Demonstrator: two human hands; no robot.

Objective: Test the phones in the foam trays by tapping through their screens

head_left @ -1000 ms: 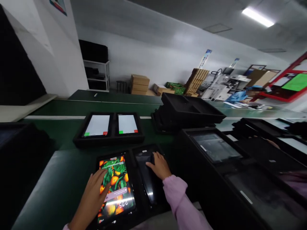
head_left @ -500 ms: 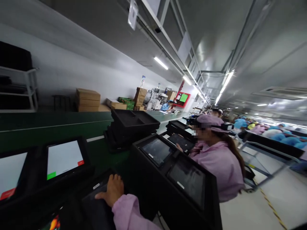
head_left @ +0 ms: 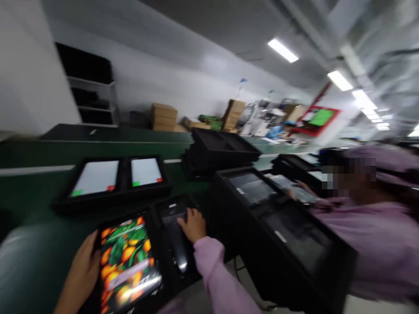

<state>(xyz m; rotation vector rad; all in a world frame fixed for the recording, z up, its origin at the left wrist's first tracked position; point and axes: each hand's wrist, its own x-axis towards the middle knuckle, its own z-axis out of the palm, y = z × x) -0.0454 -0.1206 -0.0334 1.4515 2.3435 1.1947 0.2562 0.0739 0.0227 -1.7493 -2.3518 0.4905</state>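
Observation:
In front of me lies a black two-pocket tray (head_left: pixel 157 237). Its left pocket holds a lit tablet (head_left: pixel 126 257) showing oranges and green leaves; the right one holds a tablet with a dark screen (head_left: pixel 176 240). My left hand (head_left: pixel 81 270) is closed on the tray's left edge, slightly blurred, with its fingertips partly hidden. At the right edge, my right hand (head_left: pixel 195 224) is closed over the rim, its thumb lying toward the dark tablet. Behind stands a second tray (head_left: pixel 122 192) with two lit tablets showing white screens with green and red corner blocks.
A stack of black trays (head_left: pixel 222 150) stands on the green bench (head_left: pixel 32 192). To the right, a tall pile of trays (head_left: pixel 225 226) bears two dark tablets. Close by on the right sits a co-worker in a pink smock (head_left: pixel 386 244), hands at another tablet.
My view has swung left and down, bringing my left hand and the whole near tray into sight. The orange picture now shows fully. My right hand stays at the tray's right edge.

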